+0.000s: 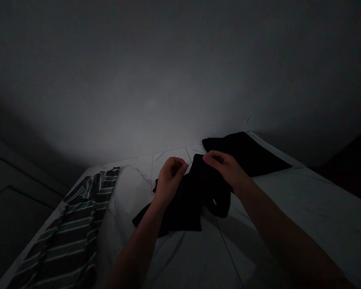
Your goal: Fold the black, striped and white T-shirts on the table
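Observation:
A black garment (183, 208) lies bunched on the white marbled surface in the middle, one part of it raised toward the right. Over its left part is my left hand (171, 176), thumb and fingertips brought together in a pinch; whether cloth is between them is too dark to tell. My right hand (222, 164) pinches the garment's upper edge between thumb and forefinger. A small gap shows in the loop of cloth that hangs below my right hand.
A striped garment (78, 228) lies along the left side of the marbled surface (289, 208). Another black cloth (243, 152) is spread at the back right. Behind rises a grey wall (168, 88).

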Tool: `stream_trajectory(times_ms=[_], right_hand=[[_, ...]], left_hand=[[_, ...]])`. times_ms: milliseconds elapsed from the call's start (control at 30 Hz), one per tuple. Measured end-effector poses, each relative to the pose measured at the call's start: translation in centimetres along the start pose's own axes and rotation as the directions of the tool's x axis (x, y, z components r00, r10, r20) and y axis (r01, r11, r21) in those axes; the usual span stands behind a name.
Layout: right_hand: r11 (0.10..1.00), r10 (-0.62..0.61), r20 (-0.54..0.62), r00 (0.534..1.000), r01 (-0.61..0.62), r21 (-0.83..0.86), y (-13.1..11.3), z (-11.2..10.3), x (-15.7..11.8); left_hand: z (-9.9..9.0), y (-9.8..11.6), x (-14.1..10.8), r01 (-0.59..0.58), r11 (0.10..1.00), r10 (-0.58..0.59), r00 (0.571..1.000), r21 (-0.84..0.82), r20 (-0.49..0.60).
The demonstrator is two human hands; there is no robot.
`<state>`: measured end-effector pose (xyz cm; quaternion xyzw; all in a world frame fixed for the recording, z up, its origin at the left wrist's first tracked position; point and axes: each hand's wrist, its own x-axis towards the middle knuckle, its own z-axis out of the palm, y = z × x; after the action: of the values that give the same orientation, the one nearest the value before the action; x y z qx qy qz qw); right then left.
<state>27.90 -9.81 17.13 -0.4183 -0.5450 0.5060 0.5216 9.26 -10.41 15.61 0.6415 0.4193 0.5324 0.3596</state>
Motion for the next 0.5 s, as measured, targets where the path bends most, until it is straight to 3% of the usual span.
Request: stream_trajectory(times_ms=[67, 133, 233, 333, 400, 500], right_hand=[[0.999, 0.017, -0.033, 0.999, -0.015, 0.048, 0.2, -0.1, 0.3], [0.998, 0.018, -0.061, 0.998, -0.014, 0.066, 0.5, -0.3, 0.6], [0.995, 0.020, -0.117, 0.993, -0.008, 0.103, 0.7, -0.7, 1.2], [0.992, 0.022, -0.180, 0.983, 0.001, 0.128, 0.8, -1.5, 1.9], [0.993, 0.021, -0.201, 0.979, 0.004, 0.121, 0.9, -2.1, 2.3], [0.993, 0.014, -0.190, 0.982, 0.008, 0.114, 1.2, -3.0, 2.7]], left_hand=[[0.3, 0.3, -0.4, 0.081, 0.995, -0.071, 0.985, -0.062, 0.155], [0.5, 0.4, -0.7, 0.186, 0.973, -0.135, 0.942, -0.140, 0.308], [0.7, 0.0, -0.7, 0.327, 0.929, -0.204, 0.844, -0.173, 0.496], [0.5, -0.5, -0.5, 0.385, 0.916, -0.230, 0.736, -0.114, 0.636], [0.3, -0.7, -0.4, 0.394, 0.911, -0.234, 0.737, -0.122, 0.635], [0.1, -1.0, -0.4, 0.457, 0.859, -0.262, 0.780, -0.230, 0.568]])
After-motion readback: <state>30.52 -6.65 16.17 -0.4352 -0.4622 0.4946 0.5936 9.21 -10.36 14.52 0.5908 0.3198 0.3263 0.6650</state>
